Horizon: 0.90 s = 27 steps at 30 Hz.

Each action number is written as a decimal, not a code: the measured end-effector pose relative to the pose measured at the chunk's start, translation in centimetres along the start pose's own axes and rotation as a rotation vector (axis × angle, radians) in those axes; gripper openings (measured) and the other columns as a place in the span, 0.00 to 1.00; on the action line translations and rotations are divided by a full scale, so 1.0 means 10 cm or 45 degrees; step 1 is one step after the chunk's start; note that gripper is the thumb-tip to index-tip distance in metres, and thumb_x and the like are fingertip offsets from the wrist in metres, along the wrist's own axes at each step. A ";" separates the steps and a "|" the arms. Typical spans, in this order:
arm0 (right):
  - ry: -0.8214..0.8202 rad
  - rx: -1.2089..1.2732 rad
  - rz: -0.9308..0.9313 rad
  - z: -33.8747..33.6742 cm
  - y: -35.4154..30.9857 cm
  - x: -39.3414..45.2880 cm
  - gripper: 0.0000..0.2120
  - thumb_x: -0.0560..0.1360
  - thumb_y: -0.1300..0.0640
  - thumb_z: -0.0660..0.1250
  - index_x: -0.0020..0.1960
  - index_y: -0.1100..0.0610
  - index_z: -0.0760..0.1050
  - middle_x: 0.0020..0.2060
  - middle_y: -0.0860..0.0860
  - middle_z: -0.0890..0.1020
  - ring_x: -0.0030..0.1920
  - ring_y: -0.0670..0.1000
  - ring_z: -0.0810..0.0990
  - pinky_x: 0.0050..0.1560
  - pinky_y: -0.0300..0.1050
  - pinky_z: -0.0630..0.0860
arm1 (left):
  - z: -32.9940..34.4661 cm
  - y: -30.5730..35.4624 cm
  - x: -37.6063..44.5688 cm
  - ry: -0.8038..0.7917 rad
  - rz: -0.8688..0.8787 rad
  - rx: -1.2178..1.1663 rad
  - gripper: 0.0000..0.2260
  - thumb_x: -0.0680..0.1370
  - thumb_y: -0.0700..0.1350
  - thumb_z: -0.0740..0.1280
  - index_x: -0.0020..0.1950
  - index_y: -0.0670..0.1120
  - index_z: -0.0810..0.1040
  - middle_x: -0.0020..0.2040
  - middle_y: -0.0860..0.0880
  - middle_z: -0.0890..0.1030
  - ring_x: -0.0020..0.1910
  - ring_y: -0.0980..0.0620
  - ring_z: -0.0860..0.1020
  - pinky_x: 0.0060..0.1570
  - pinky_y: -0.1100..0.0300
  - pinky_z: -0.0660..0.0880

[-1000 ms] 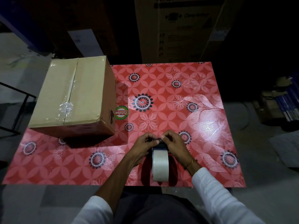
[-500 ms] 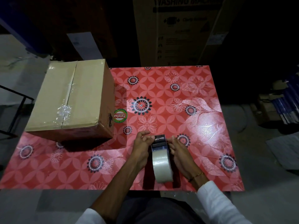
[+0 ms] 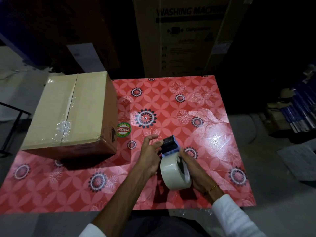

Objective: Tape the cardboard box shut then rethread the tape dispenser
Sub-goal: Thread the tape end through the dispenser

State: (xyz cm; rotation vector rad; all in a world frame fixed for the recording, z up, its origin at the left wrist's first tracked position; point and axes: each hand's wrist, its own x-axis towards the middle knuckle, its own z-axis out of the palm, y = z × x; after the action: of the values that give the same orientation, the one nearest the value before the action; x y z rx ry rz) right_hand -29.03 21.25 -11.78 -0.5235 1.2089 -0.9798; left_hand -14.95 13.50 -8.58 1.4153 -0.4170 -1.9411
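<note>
Tape dispenser with its pale tape roll sat low and centre in the head view, lifted off the red patterned table, where half a second before it stood upright. The right hand wrapped around the roll's far side. The left hand had loosened, fingers spread, thumb at the dispenser's head. The cardboard box, seam already taped, stood well apart to the left. Rethreading looked underway.
</note>
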 end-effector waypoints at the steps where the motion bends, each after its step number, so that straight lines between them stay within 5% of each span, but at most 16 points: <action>1: -0.001 -0.011 -0.027 0.00 0.00 0.01 0.29 0.75 0.32 0.66 0.65 0.52 0.82 0.63 0.57 0.84 0.65 0.59 0.82 0.70 0.61 0.73 | 0.02 0.01 0.00 0.022 0.024 0.044 0.09 0.81 0.33 0.61 0.50 0.48 0.72 0.50 0.40 0.76 0.43 0.43 0.74 0.38 0.51 0.72; 5: -0.007 -0.097 -0.149 -0.01 0.03 0.04 0.25 0.75 0.36 0.69 0.65 0.51 0.81 0.59 0.57 0.86 0.62 0.60 0.83 0.69 0.62 0.74 | 0.11 0.06 -0.01 0.139 0.218 0.361 0.11 0.78 0.36 0.59 0.39 0.49 0.66 0.43 0.43 0.71 0.42 0.47 0.70 0.39 0.52 0.67; 8: -0.009 -0.141 -0.201 -0.01 0.05 0.05 0.21 0.80 0.44 0.65 0.70 0.51 0.78 0.63 0.55 0.84 0.66 0.59 0.81 0.72 0.62 0.72 | 0.17 0.07 -0.07 0.165 0.322 0.472 0.08 0.77 0.39 0.61 0.41 0.51 0.68 0.42 0.43 0.73 0.41 0.46 0.73 0.40 0.49 0.72; 12: 0.041 -0.195 -0.223 0.03 0.00 0.06 0.19 0.77 0.42 0.68 0.66 0.48 0.81 0.60 0.55 0.86 0.62 0.54 0.83 0.68 0.58 0.75 | 0.17 0.06 -0.09 0.221 0.451 0.577 0.05 0.78 0.42 0.65 0.45 0.52 0.73 0.50 0.39 0.80 0.51 0.37 0.80 0.53 0.38 0.78; 20: 0.106 -0.456 -0.343 -0.05 -0.09 0.10 0.11 0.79 0.56 0.70 0.61 0.48 0.82 0.51 0.43 0.88 0.50 0.42 0.85 0.51 0.35 0.77 | 0.08 0.08 -0.05 0.283 0.666 1.056 0.06 0.79 0.40 0.66 0.44 0.46 0.81 0.43 0.49 0.85 0.45 0.48 0.83 0.50 0.48 0.81; 25: 0.218 -0.655 -0.374 -0.07 -0.09 0.15 0.16 0.73 0.44 0.75 0.60 0.42 0.83 0.52 0.43 0.88 0.52 0.46 0.85 0.56 0.50 0.80 | 0.03 0.08 -0.04 0.273 0.653 1.105 0.10 0.80 0.39 0.64 0.53 0.41 0.85 0.48 0.44 0.86 0.46 0.48 0.82 0.52 0.50 0.79; 27: 0.253 -0.755 -0.409 -0.07 -0.09 0.16 0.15 0.71 0.42 0.75 0.57 0.35 0.81 0.52 0.39 0.86 0.52 0.43 0.84 0.56 0.47 0.80 | 0.04 0.10 -0.06 0.226 0.501 0.973 0.11 0.81 0.40 0.63 0.51 0.41 0.85 0.45 0.42 0.85 0.43 0.48 0.79 0.50 0.49 0.77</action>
State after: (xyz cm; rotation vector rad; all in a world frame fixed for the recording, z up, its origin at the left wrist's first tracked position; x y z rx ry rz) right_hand -29.95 19.58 -12.17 -1.1354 1.6370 -0.9474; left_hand -14.91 13.11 -7.41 1.7667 -1.3390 -1.3626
